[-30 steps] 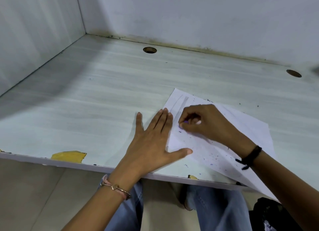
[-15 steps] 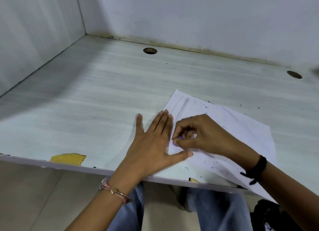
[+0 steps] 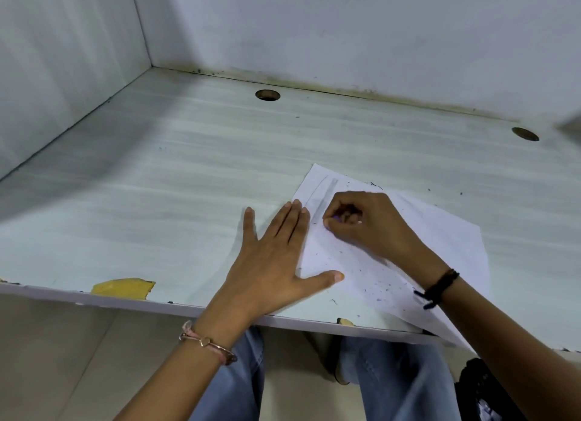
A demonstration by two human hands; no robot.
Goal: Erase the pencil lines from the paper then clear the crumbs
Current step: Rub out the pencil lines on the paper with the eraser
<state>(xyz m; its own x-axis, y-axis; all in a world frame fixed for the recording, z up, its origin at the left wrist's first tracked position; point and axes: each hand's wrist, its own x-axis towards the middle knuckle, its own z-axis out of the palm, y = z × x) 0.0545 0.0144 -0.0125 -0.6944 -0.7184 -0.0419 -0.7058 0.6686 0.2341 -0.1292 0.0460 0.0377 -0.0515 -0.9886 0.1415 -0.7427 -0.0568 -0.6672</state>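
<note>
A white sheet of paper lies on the pale desk, its near corner hanging over the front edge. Faint grey pencil lines run along its far left edge. My right hand pinches a small purple eraser, mostly hidden by the fingers, and presses it on the paper beside the lines. My left hand lies flat, fingers straight, holding down the paper's left edge with fingertips and thumb. Dark and purple eraser crumbs speckle the near part of the sheet and the desk.
The desk sits in a white-walled corner, walls at left and back. Two round cable holes lie near the back. A chipped yellow patch marks the front edge. A dark bag is on the floor at right.
My right hand with the eraser has slid up the paper, away from my left thumb toward the pencil lines. My left hand has stayed flat in place.
</note>
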